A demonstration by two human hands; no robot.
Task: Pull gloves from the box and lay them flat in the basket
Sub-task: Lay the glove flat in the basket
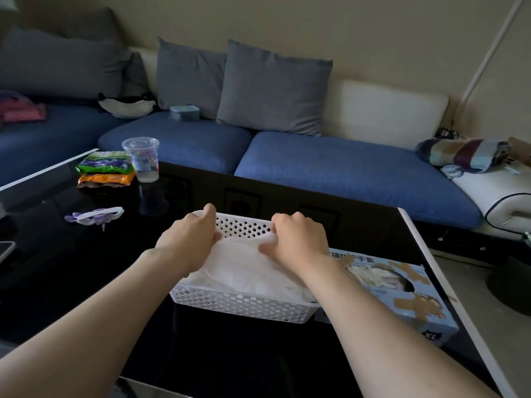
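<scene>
Both hands over the white perforated plastic basket [244, 307], mid-table on the glossy black table [71, 268]. L hand [191, 237] and R hand [296, 239] are a little apart, fingers curled, each pinching the far edge of the thin white gloves [247, 268] near the basket's far wall. Gloves lie piled inside the basket, fairly flat, some wrinkles. Light-blue cardboard glove box [416, 305] sits just beside the basket on the R, top opening torn, gloves showing. Clear plastic cup [141, 159] and green/orange snack packets [106, 168] at far L, well apart.
</scene>
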